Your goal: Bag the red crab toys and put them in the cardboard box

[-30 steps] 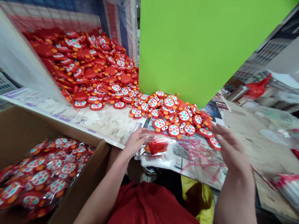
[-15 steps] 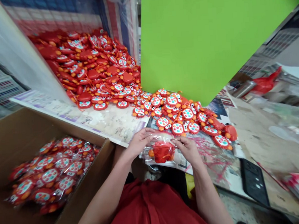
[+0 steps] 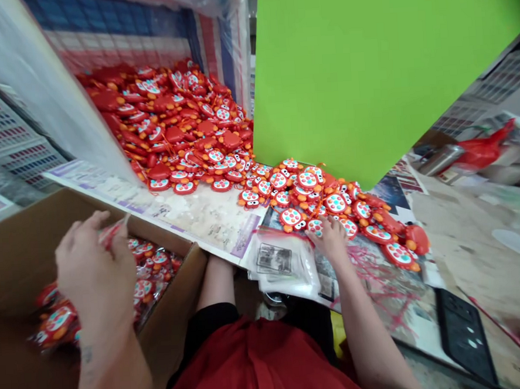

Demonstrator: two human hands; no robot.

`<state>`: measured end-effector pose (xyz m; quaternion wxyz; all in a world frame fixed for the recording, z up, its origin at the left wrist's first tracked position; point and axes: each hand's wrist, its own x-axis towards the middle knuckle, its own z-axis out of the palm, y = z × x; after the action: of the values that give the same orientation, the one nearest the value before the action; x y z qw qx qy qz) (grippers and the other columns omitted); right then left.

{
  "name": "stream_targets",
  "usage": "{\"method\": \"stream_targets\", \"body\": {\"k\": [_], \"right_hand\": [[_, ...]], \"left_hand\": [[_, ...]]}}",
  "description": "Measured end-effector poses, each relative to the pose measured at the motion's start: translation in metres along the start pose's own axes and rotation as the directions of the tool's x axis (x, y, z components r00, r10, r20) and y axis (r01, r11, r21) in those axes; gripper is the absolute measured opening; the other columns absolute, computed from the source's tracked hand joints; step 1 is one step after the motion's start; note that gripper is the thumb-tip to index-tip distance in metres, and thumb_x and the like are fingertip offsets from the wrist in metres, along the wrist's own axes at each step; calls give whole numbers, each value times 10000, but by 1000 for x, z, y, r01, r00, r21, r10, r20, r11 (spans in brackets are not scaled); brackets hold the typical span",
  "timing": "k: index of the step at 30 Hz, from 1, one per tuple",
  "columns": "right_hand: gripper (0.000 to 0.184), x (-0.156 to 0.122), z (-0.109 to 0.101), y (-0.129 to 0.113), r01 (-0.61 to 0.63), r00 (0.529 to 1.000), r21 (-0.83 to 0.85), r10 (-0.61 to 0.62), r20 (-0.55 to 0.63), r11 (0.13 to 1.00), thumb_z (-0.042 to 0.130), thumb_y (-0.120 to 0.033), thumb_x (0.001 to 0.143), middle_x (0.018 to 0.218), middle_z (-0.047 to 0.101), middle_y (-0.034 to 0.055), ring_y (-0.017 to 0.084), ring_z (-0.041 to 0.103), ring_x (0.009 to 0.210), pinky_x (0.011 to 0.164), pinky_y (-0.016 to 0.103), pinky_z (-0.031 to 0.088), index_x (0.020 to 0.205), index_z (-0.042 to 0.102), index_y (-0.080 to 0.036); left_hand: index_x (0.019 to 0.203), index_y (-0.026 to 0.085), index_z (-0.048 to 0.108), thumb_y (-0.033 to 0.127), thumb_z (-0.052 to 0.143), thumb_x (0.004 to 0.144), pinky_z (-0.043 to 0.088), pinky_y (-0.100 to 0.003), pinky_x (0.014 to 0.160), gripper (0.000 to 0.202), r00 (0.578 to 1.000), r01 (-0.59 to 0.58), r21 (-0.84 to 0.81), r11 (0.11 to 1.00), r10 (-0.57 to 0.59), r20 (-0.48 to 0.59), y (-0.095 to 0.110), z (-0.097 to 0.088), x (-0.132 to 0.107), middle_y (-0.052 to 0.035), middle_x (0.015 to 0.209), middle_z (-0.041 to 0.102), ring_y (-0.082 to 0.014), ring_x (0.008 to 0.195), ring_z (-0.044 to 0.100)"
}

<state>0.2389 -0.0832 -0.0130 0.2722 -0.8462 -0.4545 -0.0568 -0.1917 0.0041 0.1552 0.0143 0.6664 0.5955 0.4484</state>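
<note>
My left hand is over the cardboard box, its fingers closed on a clear plastic bag with a red part showing; most of the bag is hidden behind the hand. Below it in the box lie bagged red toys. My right hand reaches to the near edge of a heap of red crab-like toys with orange feet, eyes and dotted white ovals. Its fingers are apart, touching or just over the toys. Between the hands, a stack of clear zip bags lies at the table's edge.
A plastic-lined bin at the back left spills more toys onto the table. A tall green panel stands behind the heap. To the right lie a black phone and a red plastic bag.
The bagged toy has left the table front, where both hands held it. My left hand has swung left over the box; my right hand has moved forward to the toy heap.
</note>
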Motion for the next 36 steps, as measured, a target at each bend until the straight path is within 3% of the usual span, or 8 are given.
{"method": "stream_targets", "body": {"k": [4,9,12,17,21,25,30,36], "right_hand": [[754,-3,17,-4,-61,991,-91,71,114,994,661,-517,749,1473,408,218,465,292,1367,1005,662,291,1402,466,-193],[688,3,10,10,84,991,21,-86,99,996,602,-318,727,1253,596,183,367,507,1182,1002,534,384,1383,479,-154],[658,6,2,22,142,983,114,-153,99,983,543,-269,722,1211,610,171,330,540,1134,986,485,420,1363,494,-129],[548,3,-9,35,-47,992,439,94,-85,897,555,-302,719,1155,629,123,278,580,1021,938,467,455,1245,555,-148],[560,-5,-24,33,-132,927,759,350,-133,637,641,-347,713,1111,622,73,220,602,929,861,407,497,1234,519,-183],[522,-14,-45,20,-101,969,891,246,-13,444,694,-393,737,1125,630,55,206,618,962,867,385,512,1205,531,-229],[521,-20,-60,4,-139,989,891,105,103,433,759,-424,713,1151,651,69,233,623,1023,899,389,511,1167,583,-237],[458,-19,-55,-4,-177,983,883,40,177,434,771,-396,732,1105,678,46,221,630,979,884,367,507,1137,623,-242]], "left_hand": [[1286,187,541,354,538,889,337,-498,1132,431,939,-231,-80,970,243,244,21,59,-26,-121,1360,571,-320,1312,476],[1494,211,322,581,789,615,157,-640,1138,1062,397,-324,-235,917,357,846,62,143,-95,-204,1616,104,-473,1467,33],[1518,212,272,558,828,570,160,-660,1117,1153,250,-334,-216,917,307,918,74,163,-127,-245,1608,61,-496,1458,13],[1422,204,448,345,723,791,306,-534,1104,703,263,-433,-223,873,359,895,79,163,-150,-220,1532,337,-412,1428,282],[1169,159,645,384,694,822,302,-516,1102,417,308,-502,-279,819,470,827,84,159,-151,-191,1263,580,-364,1257,479],[950,124,679,389,550,919,432,-418,951,296,346,-437,-305,846,471,811,91,176,-137,-163,1070,611,-300,1067,554],[1133,106,586,234,486,943,431,-418,893,250,486,-368,-213,905,383,786,93,215,-125,-179,1171,552,-303,1089,523],[1063,103,614,209,481,933,392,-476,899,214,521,-460,-160,874,411,748,92,230,-132,-187,1114,565,-333,1065,505]]}}
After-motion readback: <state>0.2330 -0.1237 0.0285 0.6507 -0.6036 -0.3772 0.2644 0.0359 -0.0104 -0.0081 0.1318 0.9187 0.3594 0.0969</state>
